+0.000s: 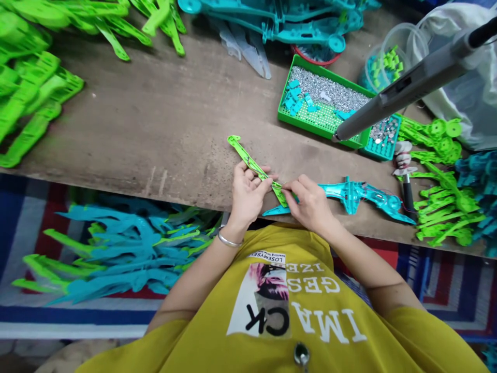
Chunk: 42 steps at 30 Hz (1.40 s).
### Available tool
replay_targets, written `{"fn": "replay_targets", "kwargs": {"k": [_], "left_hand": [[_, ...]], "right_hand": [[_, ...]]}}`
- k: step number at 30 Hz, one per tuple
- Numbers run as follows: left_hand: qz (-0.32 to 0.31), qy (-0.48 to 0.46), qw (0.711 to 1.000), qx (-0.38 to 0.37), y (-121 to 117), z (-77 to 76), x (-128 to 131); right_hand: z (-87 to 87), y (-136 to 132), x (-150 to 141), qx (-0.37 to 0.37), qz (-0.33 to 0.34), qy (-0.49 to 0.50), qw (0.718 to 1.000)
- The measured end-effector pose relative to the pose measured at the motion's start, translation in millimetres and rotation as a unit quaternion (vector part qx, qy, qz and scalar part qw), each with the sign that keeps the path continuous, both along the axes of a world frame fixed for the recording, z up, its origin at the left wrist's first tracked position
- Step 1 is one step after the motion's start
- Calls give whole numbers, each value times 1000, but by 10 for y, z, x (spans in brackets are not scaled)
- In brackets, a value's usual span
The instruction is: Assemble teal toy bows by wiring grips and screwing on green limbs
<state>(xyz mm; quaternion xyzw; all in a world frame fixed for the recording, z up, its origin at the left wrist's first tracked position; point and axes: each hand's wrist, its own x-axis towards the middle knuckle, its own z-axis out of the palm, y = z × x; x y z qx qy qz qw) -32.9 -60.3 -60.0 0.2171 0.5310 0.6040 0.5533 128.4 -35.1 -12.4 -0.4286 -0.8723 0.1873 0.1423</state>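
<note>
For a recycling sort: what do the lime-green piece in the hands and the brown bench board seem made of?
The flat lime-green piece looks like moulded plastic: even bright colour, slight gloss, thin cut-out shape. The brown bench board looks like bare wood, dull and scuffed, though possibly a composite.

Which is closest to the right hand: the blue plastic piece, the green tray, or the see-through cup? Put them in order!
1. Turquoise plastic piece, just right of the right hand.
2. Green tray, ahead, farther off.
3. Clear cup, farthest, top right.
</note>
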Motion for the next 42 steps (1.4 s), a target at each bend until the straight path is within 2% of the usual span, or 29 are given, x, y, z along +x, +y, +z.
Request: {"fn": "replay_targets", "kwargs": {"k": [5, 9, 16, 19, 22, 25, 29, 32, 34, 35, 37, 38, 40, 42], "left_hand": [[3, 4, 1000, 6, -8, -22, 6], [15, 7, 1000, 14, -14, -19, 18], [14, 32, 999, 14, -22, -32, 31], [15, 34, 999, 13, -26, -29, 36], [19, 37, 999, 16, -32, -36, 48], [21, 51, 998, 26, -34, -88, 65], [10, 87, 995, 37, -32, -198, 36], [-8, 154, 988, 26, -69, -186, -66], [-1, 270, 963, 18, -133, -95, -140], [7, 349, 937, 21, -175, -31, -163], [-1, 502, 862, 63, -269, 98, -155], [-30, 555, 825, 104, -314, 150, -123], [-108, 603, 768, 187, -381, 205, -21], [-158, 612, 742, 225, -413, 190, 85]], "right_hand": [[-56, 10, -43, 34, -36, -37, 998], [-59, 24, -79, 41, -36, -73, 996], [117, 14, -60, 24, 45, -150, 987], [140, -36, -3, 35, 65, -162, 984], [72, -79, 96, 48, 85, -129, 987], [-31, -95, 209, 49, 86, -51, 994], [-87, -69, 275, 7, 21, 22, 1000], [-60, -28, 235, -26, -30, 21, 999], [-36, 2, 192, -49, -43, 8, 998], [-27, 16, 174, -60, -48, 1, 997], [-13, 42, 150, -80, -54, -9, 995], [-8, 54, 147, -88, -56, -11, 994], [-1, 76, 159, -101, -53, -8, 993], [0, 94, 192, -107, -49, 14, 993]]}}
